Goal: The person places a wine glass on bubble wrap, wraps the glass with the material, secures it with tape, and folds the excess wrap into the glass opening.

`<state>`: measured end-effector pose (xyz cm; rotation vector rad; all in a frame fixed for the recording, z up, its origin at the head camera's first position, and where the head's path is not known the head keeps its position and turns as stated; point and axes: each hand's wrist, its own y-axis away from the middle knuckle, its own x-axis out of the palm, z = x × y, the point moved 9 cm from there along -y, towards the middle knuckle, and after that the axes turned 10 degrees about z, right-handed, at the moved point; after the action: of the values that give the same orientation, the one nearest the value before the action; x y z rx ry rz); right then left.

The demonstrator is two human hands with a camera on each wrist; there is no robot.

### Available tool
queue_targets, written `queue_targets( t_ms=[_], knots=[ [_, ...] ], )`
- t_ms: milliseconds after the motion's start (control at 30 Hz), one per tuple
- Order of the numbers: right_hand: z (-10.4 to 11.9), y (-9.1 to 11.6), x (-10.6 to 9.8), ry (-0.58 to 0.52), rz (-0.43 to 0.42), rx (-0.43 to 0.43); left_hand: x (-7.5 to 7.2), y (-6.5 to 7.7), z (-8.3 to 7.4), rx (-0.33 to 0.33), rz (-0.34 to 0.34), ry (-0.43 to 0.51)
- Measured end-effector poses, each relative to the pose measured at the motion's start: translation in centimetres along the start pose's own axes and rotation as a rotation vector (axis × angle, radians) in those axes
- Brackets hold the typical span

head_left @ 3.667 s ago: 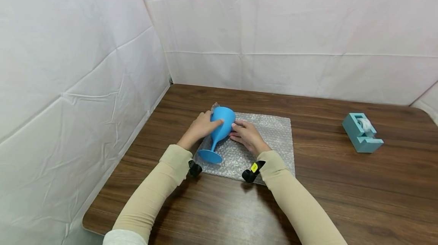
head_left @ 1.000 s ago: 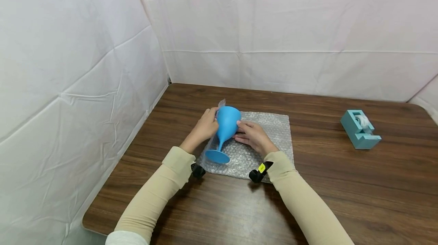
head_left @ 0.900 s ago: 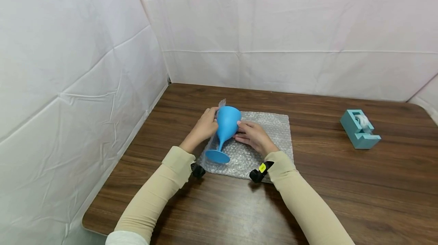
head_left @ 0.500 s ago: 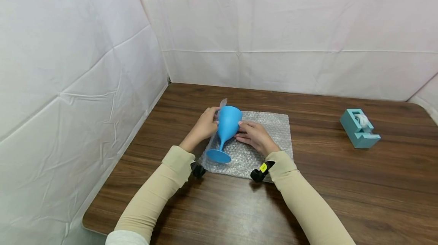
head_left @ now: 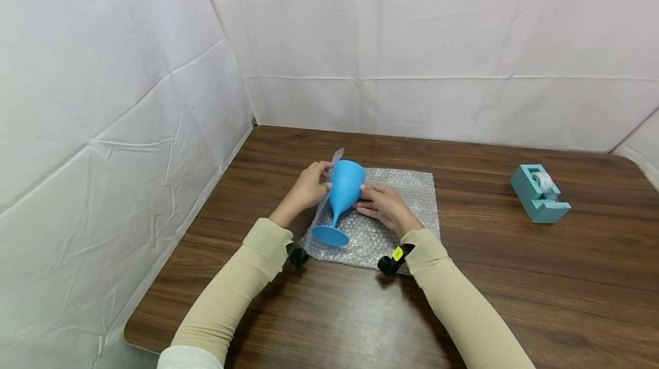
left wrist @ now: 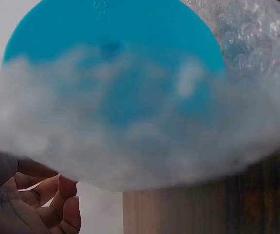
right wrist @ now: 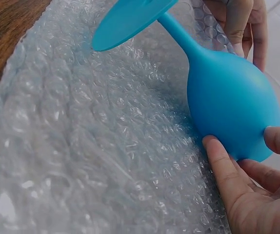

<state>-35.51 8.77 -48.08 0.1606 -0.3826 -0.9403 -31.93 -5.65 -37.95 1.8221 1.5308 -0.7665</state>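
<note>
A blue goblet (head_left: 347, 183) is lying on its side on 1 sheet of bubble wrap (head_left: 412, 197), its long axis running slantwise, its mouth pointing away from the person and slightly right, its foot pointing back toward them. The right hand (head_left: 383, 206) is gripping the bowl; the left hand (head_left: 308, 187) is pinching the wrap's raised left edge. A teal tape dispenser (head_left: 538, 197) is standing well apart, rightward on the brown table (head_left: 484, 254).

I see room to pass between the bubble wrap (head_left: 409, 194) and the tape dispenser (head_left: 538, 196), but the goblet (head_left: 347, 183) blocks left hand (head_left: 307, 187) from right hand (head_left: 385, 206).
</note>
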Motion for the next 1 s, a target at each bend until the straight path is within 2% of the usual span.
queue_targets(
  t_ms=[600, 1000],
  knots=[
    [-0.10, 0.25, -0.42, 0.010, 0.009, -0.023, 0.02, 0.13, -0.43, -0.011, -0.051, 0.009],
    [-0.30, 0.57, -0.89, 0.020, -0.001, -0.009, 0.31, -0.14, -0.64, -0.003, -0.057, 0.026]
  ],
)
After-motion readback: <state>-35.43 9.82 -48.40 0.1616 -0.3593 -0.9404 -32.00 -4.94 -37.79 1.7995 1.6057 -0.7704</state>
